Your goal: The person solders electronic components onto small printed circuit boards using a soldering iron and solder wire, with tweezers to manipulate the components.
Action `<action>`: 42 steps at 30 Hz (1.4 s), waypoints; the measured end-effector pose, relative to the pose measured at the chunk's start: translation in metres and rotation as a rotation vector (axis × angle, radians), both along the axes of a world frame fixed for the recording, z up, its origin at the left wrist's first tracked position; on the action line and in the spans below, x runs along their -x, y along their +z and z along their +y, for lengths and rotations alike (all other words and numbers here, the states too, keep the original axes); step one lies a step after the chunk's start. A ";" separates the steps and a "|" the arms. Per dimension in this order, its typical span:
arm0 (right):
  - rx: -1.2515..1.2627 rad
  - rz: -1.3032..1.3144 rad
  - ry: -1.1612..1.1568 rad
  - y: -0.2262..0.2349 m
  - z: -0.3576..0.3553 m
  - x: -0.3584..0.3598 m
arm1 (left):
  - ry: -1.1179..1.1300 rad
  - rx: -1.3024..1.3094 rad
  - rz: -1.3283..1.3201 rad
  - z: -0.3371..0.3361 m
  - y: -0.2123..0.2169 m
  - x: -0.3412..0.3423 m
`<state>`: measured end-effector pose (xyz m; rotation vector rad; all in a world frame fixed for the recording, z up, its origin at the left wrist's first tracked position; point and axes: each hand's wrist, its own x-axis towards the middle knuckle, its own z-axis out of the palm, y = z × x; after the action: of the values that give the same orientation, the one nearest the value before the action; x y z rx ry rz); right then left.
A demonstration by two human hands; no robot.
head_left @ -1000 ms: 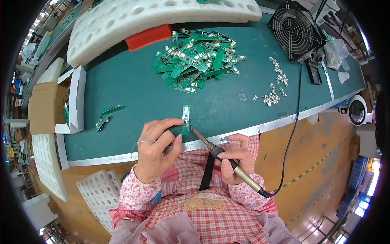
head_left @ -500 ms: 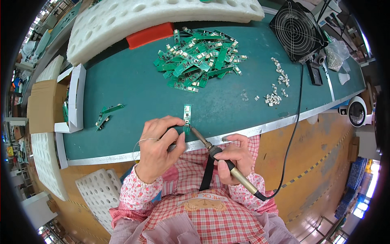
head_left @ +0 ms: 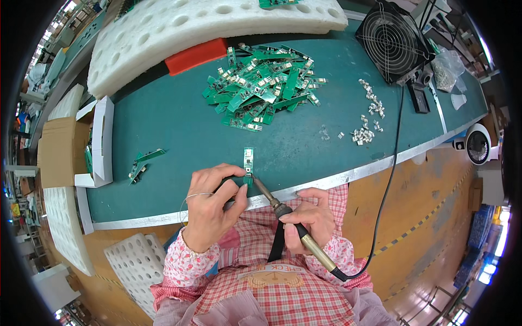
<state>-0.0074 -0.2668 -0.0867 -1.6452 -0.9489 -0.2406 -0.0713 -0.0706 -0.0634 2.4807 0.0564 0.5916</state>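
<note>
Green circuit strip (head_left: pixel 248 161) lies on the teal bench mat (head_left: pixel 179 125) near the bench's front edge, at about six o'clock from the big heap of similar boards (head_left: pixel 261 92). The left hand (head_left: pixel 212 209) curls narrow, its fingertips pinched at the strip's near end, with what looks like a loop of thin solder wire (head_left: pixel 187 204) trailing toward the wrist. The right hand (head_left: pixel 310 217) is wrapped around the handle of a soldering iron (head_left: pixel 288 220), whose tip comes in from about four o'clock and touches, or nearly touches, the strip's lower end. By my reading, the step in hand is soldering a joint on this one strip. A next move would call for a steady tip and wire kept at the joint, the fingers clear of the hot metal. Small metal parts (head_left: pixel 367 117) sit scattered at two o'clock, below a black fan (head_left: pixel 394 43).
</note>
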 end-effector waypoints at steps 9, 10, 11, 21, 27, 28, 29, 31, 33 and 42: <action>0.018 0.020 -0.001 -0.002 -0.001 0.006 | -0.033 0.087 0.072 0.013 0.011 -0.015; 0.013 0.018 0.000 -0.003 0.000 0.006 | -0.072 0.039 0.064 0.015 0.009 -0.016; 0.012 0.020 -0.003 -0.003 0.000 0.007 | -0.111 -0.009 0.055 0.017 0.008 -0.017; 0.009 -0.014 -0.007 -0.007 0.001 0.010 | -0.101 -0.024 0.052 0.018 0.008 -0.018; 0.034 0.010 -0.024 -0.003 -0.007 0.008 | -0.103 -0.022 0.066 0.019 0.008 -0.019; 0.027 0.028 -0.027 -0.002 -0.010 0.008 | -0.104 -0.022 0.062 0.019 0.008 -0.019; 0.027 0.028 -0.027 -0.001 -0.012 0.008 | -0.104 -0.023 0.058 0.019 0.008 -0.019; 0.059 0.042 -0.044 0.000 -0.016 0.009 | -0.101 -0.019 0.061 0.019 0.009 -0.019; 0.075 0.046 -0.049 0.001 -0.018 0.010 | -0.097 -0.017 0.064 0.019 0.009 -0.018; 0.005 0.031 -0.108 -0.001 -0.023 0.016 | -0.115 0.008 0.070 0.023 0.012 -0.017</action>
<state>-0.0233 -0.2894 -0.0877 -1.7020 -0.8390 -0.2849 -0.0546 -0.0476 -0.0513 2.4776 -0.0563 0.4557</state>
